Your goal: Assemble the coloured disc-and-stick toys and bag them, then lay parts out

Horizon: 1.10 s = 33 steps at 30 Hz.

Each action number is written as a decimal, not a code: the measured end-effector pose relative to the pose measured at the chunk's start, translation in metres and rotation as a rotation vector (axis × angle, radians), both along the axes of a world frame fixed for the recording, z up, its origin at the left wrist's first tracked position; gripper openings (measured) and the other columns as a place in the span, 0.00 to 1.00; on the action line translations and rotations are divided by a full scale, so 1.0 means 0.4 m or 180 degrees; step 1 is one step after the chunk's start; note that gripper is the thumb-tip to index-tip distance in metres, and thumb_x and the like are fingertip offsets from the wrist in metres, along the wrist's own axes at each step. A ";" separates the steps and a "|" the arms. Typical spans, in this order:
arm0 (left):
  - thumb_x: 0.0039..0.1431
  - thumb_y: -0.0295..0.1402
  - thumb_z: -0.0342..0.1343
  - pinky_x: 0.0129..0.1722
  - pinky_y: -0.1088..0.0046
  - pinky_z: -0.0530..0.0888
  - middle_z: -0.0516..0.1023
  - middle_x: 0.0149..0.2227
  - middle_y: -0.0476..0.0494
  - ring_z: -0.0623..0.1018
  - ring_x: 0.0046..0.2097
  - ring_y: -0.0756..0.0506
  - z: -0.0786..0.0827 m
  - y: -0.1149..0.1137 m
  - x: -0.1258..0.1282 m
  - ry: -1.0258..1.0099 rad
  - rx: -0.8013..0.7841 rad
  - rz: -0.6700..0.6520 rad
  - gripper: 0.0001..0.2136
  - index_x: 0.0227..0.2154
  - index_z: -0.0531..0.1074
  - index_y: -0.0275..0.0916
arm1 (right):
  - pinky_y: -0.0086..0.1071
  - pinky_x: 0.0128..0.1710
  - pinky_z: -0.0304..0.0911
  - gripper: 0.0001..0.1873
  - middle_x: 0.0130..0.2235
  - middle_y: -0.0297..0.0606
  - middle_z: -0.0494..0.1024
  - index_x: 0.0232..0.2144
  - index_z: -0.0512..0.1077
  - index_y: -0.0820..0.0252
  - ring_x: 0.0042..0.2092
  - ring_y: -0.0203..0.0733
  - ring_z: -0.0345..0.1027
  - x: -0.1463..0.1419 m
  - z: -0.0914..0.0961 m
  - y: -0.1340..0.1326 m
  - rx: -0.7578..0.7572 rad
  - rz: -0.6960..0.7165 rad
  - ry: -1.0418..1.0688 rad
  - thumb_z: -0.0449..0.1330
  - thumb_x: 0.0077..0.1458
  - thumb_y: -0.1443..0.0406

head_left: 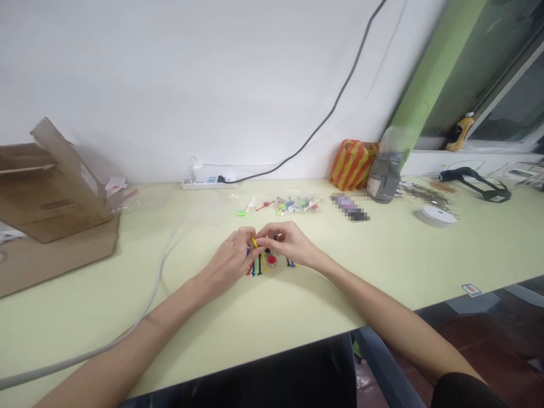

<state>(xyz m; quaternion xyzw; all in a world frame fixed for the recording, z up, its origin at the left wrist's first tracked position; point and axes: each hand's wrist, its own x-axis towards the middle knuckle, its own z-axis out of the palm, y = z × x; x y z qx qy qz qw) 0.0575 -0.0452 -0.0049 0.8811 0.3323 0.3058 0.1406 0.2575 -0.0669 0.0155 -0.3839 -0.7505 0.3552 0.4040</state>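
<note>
My left hand (233, 254) and my right hand (287, 242) meet above the table, fingertips closed around a small yellow plastic piece (254, 242). Its exact shape is mostly covered by the fingers. Just below them, several thin plastic arrows (257, 265) in red, blue, green, black and yellow lie side by side. Beside these sits a small round red piece (271, 260) with a pale rim. A few more blue, black and yellow arrows (291, 263) show under my right wrist. Dark small parts are partly hidden behind the right fingers.
Behind the hands lie a clear bag of coloured arrows (297, 205) and loose arrows (265, 205). A power strip (208, 182) stands by the wall. Cardboard (63, 198) is at left, a cable (159, 272) crosses the table, and a striped bag (351, 164) and white spool (436, 216) are at right.
</note>
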 end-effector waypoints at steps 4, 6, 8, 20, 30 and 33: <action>0.69 0.43 0.47 0.40 0.64 0.70 0.73 0.36 0.46 0.75 0.38 0.44 0.008 -0.007 0.002 0.0086 0.0070 -0.0065 0.13 0.48 0.56 0.42 | 0.26 0.32 0.61 0.16 0.34 0.38 0.78 0.36 0.76 0.63 0.33 0.35 0.66 0.005 0.004 0.002 -0.0046 -0.0026 0.0085 0.61 0.60 0.55; 0.69 0.43 0.48 0.44 0.63 0.70 0.72 0.35 0.48 0.74 0.39 0.44 0.009 -0.002 0.001 0.0159 0.0167 -0.0111 0.18 0.55 0.53 0.41 | 0.26 0.31 0.60 0.14 0.35 0.39 0.78 0.36 0.76 0.63 0.32 0.34 0.65 0.033 0.022 0.008 0.0097 -0.0147 -0.0145 0.61 0.60 0.56; 0.70 0.41 0.46 0.46 0.63 0.69 0.71 0.34 0.49 0.73 0.38 0.45 0.008 0.005 -0.001 0.0191 0.0242 -0.0115 0.21 0.60 0.50 0.40 | 0.26 0.32 0.59 0.11 0.35 0.38 0.78 0.35 0.76 0.63 0.32 0.33 0.64 0.068 0.043 0.016 0.0259 -0.0287 -0.0509 0.61 0.60 0.59; 0.70 0.35 0.42 0.45 0.67 0.68 0.69 0.32 0.51 0.70 0.35 0.46 -0.001 0.018 -0.008 0.0129 0.0211 -0.0003 0.21 0.64 0.50 0.40 | 0.25 0.26 0.52 0.08 0.25 0.30 0.71 0.36 0.79 0.63 0.26 0.32 0.59 0.128 0.062 0.014 -0.0343 0.0486 -0.1958 0.62 0.52 0.68; 0.71 0.34 0.41 0.46 0.66 0.67 0.68 0.31 0.51 0.70 0.35 0.46 -0.007 0.025 -0.010 0.0191 0.0192 -0.0044 0.21 0.64 0.49 0.40 | 0.25 0.26 0.50 0.07 0.25 0.30 0.70 0.34 0.79 0.64 0.25 0.31 0.56 0.110 0.060 0.011 -0.0251 0.0394 -0.2188 0.62 0.51 0.71; 0.71 0.34 0.41 0.46 0.67 0.67 0.69 0.32 0.51 0.69 0.35 0.46 -0.006 0.023 -0.009 0.0199 0.0175 -0.0054 0.21 0.64 0.49 0.40 | 0.25 0.26 0.50 0.07 0.25 0.30 0.70 0.35 0.79 0.64 0.25 0.30 0.56 0.110 0.061 0.009 -0.0277 0.0386 -0.2216 0.62 0.52 0.70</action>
